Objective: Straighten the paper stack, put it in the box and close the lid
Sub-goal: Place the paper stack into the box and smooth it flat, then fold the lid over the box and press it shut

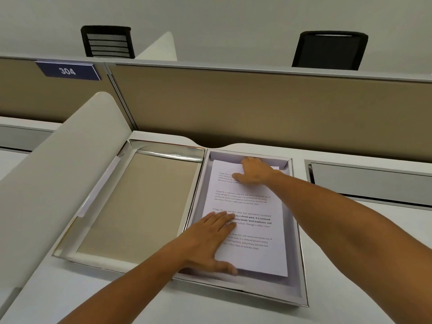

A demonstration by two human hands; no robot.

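Note:
A white paper stack [252,206] with printed text lies inside the shallow white box [295,230] on the desk. The box's lid [140,202] lies flat and open to the left, joined along the box's left side, its beige lining up and silver rims showing. My left hand [210,242] rests flat on the stack's near left part, fingers spread, thumb at the near edge. My right hand [253,170] presses on the stack's far edge, fingers curled over the top sheets near the box's far wall.
A curved white divider [58,171] rises just left of the lid. A beige partition [257,108] stands behind the box. A recessed grey cable tray [369,181] sits at the right. Two black chairs [107,42] stand beyond the partition.

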